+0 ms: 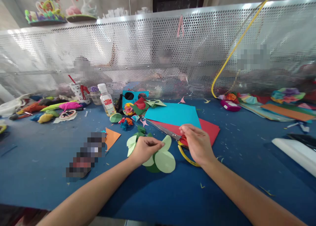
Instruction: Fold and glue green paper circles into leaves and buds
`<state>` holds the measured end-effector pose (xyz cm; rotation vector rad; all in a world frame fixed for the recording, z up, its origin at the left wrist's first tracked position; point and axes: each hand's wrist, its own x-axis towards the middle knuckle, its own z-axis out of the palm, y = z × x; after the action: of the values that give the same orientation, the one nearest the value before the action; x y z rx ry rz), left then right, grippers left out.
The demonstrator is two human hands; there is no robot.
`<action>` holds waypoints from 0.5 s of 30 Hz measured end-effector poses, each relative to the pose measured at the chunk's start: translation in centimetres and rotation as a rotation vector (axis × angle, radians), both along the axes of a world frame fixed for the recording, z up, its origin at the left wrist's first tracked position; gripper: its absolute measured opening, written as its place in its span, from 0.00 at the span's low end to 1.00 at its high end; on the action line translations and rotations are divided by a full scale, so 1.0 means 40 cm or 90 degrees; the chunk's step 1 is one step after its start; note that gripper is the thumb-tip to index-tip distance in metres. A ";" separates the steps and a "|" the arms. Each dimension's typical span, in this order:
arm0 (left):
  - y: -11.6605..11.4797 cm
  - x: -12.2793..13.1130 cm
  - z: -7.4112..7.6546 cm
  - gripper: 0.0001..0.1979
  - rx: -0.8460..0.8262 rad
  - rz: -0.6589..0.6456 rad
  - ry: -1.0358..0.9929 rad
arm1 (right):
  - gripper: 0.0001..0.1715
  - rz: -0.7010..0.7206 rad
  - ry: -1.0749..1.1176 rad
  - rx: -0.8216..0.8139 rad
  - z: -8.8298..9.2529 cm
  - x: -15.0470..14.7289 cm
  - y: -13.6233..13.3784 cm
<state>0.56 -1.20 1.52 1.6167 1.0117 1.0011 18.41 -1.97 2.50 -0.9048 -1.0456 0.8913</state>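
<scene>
My left hand (pixel 148 148) is closed in a pinch at the edge of a pale green paper cutout (pixel 165 162) with rounded petals. Darker green paper shows beneath the cutout, and more pale green petals stick out left of the hand. To the right, my right hand (pixel 197 142) has thumb and fingers pressed together above a pair of scissors (pixel 182 146) with red and yellow handles. Whatever those fingertips hold, if anything, is too small to make out. The scissors lie over red paper (pixel 209 129) and blue paper (pixel 175 114), their handles partly hidden by the right hand.
A clear bottle (pixel 107 101) and a patterned cup (pixel 80 92) stand at the back left beside coloured craft bundles (pixel 49 109). An orange paper piece (pixel 112 138) lies left of my hands. A perforated metal screen (pixel 138 48) rises behind; a white object (pixel 293 152) sits right.
</scene>
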 end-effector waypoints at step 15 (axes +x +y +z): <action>0.004 0.006 -0.033 0.13 -0.008 -0.037 0.025 | 0.15 0.074 -0.085 -0.066 -0.034 0.008 0.030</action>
<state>0.78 -1.05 0.21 1.6527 0.9898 0.9259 18.75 -0.77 1.14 -1.0085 -1.1858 0.9997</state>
